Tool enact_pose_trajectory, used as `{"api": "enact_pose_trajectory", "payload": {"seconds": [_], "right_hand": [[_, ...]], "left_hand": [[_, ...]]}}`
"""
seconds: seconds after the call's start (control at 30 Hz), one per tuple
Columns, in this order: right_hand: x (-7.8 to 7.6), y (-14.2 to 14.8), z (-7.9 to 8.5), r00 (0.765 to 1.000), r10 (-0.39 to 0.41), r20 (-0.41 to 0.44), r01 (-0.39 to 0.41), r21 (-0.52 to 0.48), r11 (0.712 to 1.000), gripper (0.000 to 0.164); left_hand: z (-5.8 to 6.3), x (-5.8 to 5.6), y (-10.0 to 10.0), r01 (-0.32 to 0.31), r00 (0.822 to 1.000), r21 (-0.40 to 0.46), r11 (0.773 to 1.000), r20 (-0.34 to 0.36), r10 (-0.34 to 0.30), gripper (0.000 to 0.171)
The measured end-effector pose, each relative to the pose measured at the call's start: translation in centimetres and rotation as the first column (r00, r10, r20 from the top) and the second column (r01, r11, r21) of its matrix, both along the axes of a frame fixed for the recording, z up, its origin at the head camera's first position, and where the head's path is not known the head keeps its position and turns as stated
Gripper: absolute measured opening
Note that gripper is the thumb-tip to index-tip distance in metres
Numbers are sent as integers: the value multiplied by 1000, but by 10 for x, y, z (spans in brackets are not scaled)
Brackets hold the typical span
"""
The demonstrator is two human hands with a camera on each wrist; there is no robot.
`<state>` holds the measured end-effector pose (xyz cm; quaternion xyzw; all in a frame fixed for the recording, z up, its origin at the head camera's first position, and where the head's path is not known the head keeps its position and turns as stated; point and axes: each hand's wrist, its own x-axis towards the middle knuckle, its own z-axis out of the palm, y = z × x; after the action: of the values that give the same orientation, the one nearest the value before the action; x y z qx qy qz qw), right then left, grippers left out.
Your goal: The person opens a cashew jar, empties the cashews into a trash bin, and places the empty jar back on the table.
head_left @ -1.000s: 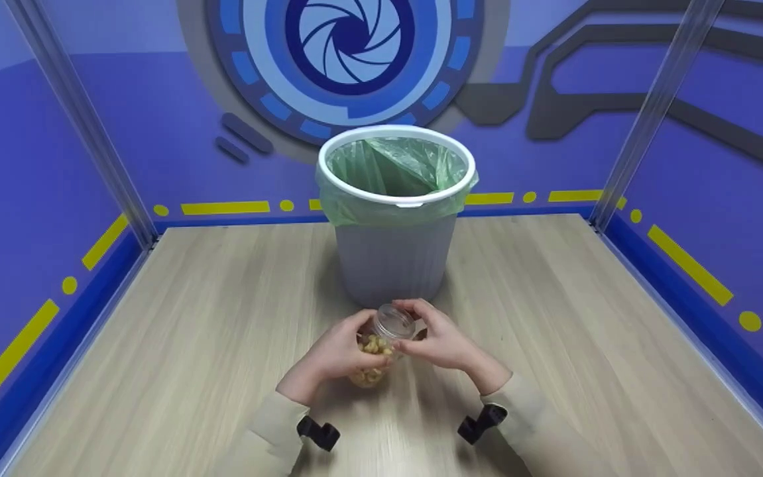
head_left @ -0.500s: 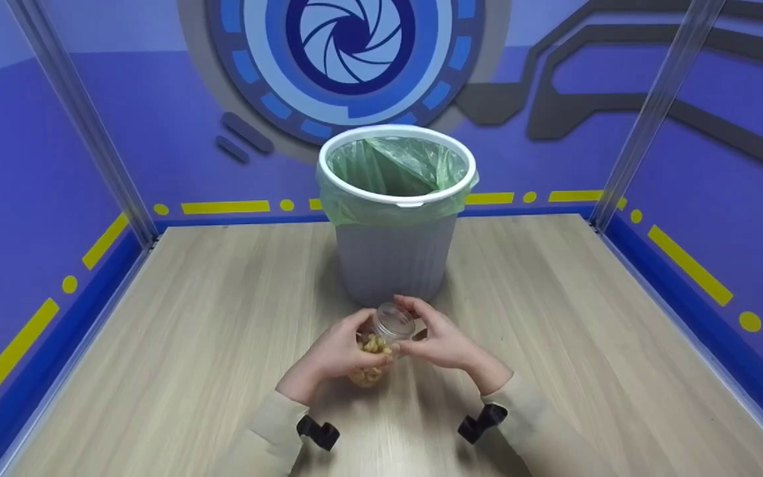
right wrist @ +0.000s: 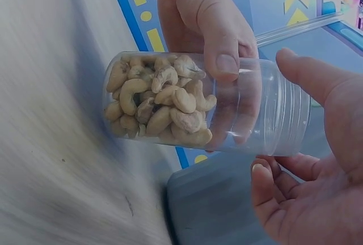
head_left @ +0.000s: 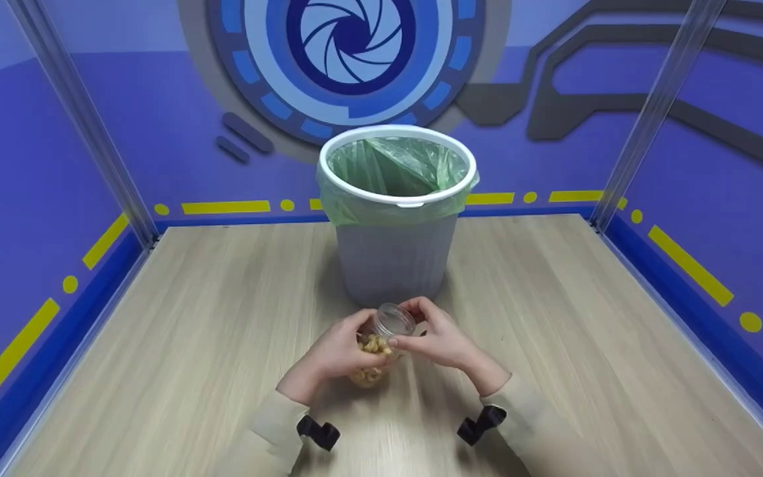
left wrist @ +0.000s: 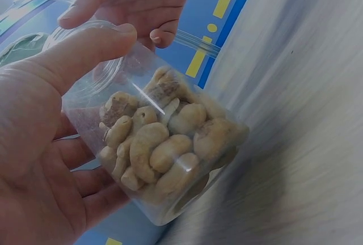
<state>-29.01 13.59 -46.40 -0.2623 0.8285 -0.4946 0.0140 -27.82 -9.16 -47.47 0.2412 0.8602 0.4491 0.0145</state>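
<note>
A clear plastic jar (right wrist: 255, 112) is tilted in front of me, its top leaning up and to the right in the head view. Cashews (right wrist: 153, 100) fill its lower part. My left hand (head_left: 341, 348) grips the jar body, thumb across the near side and fingers round behind. At the top end is a clear ridged lid (head_left: 394, 320). My right hand (head_left: 444, 341) holds this lid with thumb and fingers on opposite sides. In the right wrist view the right thumb lies at the lid's upper edge and the curled fingertips (right wrist: 262, 171) are just under it.
Right behind the hands stands a grey bin (head_left: 394, 258), lined with a green bag (head_left: 381, 215) under a white rim. The pale wooden table (head_left: 235, 298) runs out to blue panels (head_left: 109, 132) on the left, back and right.
My right fingers lifted a little off the lid's far side, then came back down round it. My left hand and the jar have stayed in place.
</note>
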Motion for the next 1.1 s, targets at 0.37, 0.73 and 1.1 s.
{"api": "enact_pose_trajectory", "payload": {"seconds": [0.37, 0.73, 1.1], "right_hand": [[1, 2, 0, 997, 63, -40, -62, 13, 998, 59], [-1, 4, 0, 986, 162, 25, -161, -50, 986, 67], [0, -1, 0, 998, -11, 58, 11, -1, 1000, 65]], "left_hand": [[-1, 0, 0, 2, 1000, -1, 1000, 4, -2, 68], [-1, -1, 0, 7, 1000, 5, 1000, 9, -7, 69], [-1, 0, 0, -2, 1000, 6, 1000, 3, 2, 66]]}}
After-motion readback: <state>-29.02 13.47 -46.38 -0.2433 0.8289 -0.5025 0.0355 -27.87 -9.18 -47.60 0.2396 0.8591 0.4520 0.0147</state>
